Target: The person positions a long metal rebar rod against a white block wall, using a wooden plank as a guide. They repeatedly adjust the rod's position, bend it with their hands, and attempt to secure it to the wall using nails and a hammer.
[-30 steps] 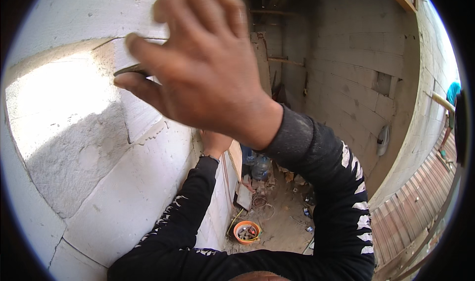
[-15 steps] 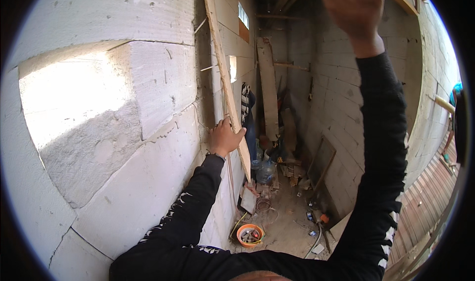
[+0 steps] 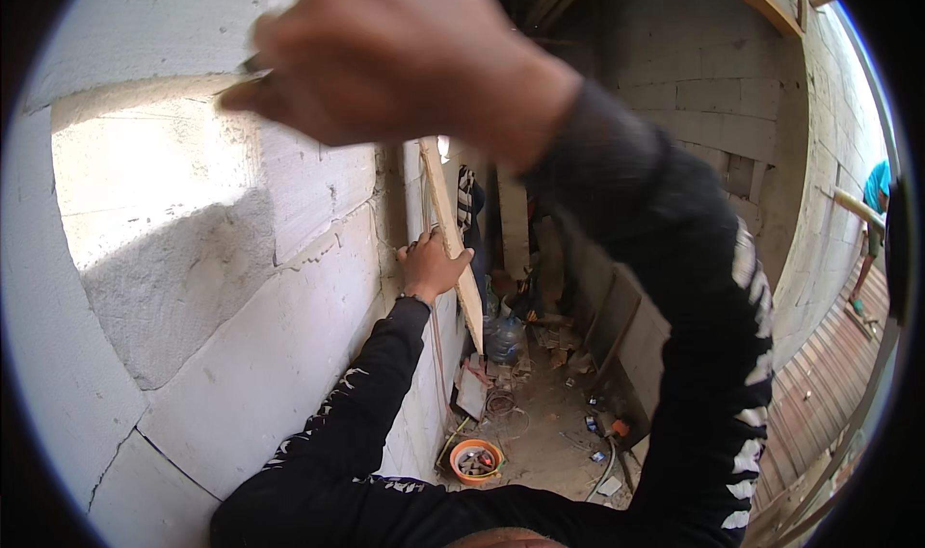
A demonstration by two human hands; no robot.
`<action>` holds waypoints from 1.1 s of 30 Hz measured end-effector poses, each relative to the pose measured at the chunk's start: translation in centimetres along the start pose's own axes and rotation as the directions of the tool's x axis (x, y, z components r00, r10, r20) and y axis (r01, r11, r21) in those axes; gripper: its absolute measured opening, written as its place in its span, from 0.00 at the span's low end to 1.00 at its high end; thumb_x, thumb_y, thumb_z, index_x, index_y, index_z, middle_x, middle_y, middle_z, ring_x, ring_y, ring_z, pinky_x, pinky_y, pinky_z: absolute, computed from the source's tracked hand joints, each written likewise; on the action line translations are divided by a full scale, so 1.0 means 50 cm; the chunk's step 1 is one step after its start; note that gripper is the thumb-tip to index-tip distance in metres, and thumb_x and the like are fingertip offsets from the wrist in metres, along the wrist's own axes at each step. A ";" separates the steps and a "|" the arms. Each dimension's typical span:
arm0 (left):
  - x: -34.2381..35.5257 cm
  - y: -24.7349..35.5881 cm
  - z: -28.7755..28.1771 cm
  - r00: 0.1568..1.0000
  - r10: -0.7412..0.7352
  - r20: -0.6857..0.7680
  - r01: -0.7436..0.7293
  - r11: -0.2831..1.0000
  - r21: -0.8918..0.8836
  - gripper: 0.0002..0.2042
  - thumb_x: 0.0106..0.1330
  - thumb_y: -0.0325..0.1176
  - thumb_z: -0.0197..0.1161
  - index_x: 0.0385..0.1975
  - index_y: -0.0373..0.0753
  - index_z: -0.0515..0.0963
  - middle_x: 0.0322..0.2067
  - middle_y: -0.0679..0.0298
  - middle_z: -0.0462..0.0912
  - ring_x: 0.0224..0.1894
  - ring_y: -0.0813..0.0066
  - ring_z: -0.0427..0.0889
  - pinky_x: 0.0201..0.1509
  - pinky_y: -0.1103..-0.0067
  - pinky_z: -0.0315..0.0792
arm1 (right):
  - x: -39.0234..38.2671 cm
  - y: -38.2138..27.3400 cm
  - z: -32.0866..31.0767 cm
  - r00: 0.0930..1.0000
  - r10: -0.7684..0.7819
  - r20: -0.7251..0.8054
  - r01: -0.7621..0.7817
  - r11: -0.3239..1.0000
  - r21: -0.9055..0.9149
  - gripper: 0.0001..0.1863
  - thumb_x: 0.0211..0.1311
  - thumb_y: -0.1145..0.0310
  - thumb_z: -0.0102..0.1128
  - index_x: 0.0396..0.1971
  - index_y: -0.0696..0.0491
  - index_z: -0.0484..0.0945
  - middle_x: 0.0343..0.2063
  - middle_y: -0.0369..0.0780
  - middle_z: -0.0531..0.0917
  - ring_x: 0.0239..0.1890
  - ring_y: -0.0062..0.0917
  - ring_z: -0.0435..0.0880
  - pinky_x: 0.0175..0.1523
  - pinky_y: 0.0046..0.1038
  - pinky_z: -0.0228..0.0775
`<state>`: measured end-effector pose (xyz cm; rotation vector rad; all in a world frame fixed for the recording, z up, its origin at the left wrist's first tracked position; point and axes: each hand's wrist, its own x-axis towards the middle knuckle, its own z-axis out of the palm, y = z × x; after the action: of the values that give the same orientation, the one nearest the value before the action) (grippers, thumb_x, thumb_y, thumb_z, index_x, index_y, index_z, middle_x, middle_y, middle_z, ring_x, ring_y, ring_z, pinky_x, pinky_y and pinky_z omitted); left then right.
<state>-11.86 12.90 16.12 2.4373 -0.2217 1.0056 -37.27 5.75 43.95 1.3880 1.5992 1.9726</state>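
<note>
A long, rough wooden plank (image 3: 468, 302) leans upright and slightly tilted along the block wall. My left hand (image 3: 434, 264) grips it near its lower part, with the thumb on its right side. Raised high and close to the camera, my right hand (image 3: 395, 56) is closed in a fist and blurred. A dark bit shows at its front; what it holds I cannot make out. This hand and its forearm cover the upper part of the plank.
The pale block wall (image 3: 318, 321) has a sunlit recess on the left. Below are an orange bucket (image 3: 476, 481) with small pieces in it, a water jug (image 3: 504, 340) and scattered debris. At the far right, a person in turquoise (image 3: 877, 187) is near corrugated sheeting (image 3: 805, 403).
My right hand has swept from the upper right to the upper left, across the plank's upper part. My left hand keeps its hold on the plank. The person at right shows more.
</note>
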 end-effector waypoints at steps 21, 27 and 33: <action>0.015 0.025 0.030 0.999 0.043 0.031 -0.041 0.997 -0.066 0.36 0.57 0.61 0.64 0.54 0.34 0.76 0.49 0.49 0.82 0.54 0.56 0.80 0.63 0.60 0.61 | -0.466 0.377 -0.171 0.816 0.542 -0.202 -0.559 0.828 -0.036 0.18 0.67 0.70 0.63 0.18 0.56 0.68 0.15 0.32 0.59 0.21 0.11 0.58 0.25 0.20 0.57; 0.082 0.025 0.010 0.986 -0.162 0.023 0.164 0.973 -0.160 0.34 0.57 0.59 0.65 0.46 0.28 0.76 0.40 0.43 0.85 0.44 0.45 0.84 0.52 0.60 0.74 | -0.483 0.410 -0.175 0.846 0.469 -0.254 -0.497 0.866 -0.058 0.19 0.68 0.73 0.61 0.19 0.57 0.64 0.18 0.30 0.56 0.23 0.10 0.55 0.26 0.19 0.51; 0.211 0.002 0.022 0.981 -0.181 -0.068 0.117 0.834 -0.539 0.25 0.62 0.46 0.64 0.45 0.26 0.74 0.40 0.38 0.83 0.44 0.42 0.83 0.49 0.59 0.76 | -0.401 0.361 -0.193 0.844 0.484 -0.231 -0.521 0.841 -0.142 0.20 0.65 0.72 0.64 0.19 0.57 0.63 0.17 0.39 0.55 0.22 0.22 0.51 0.26 0.20 0.56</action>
<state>-3.67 12.63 22.86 1.8509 -0.2305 0.8706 -28.02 -20.71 49.81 1.7145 1.1207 2.5474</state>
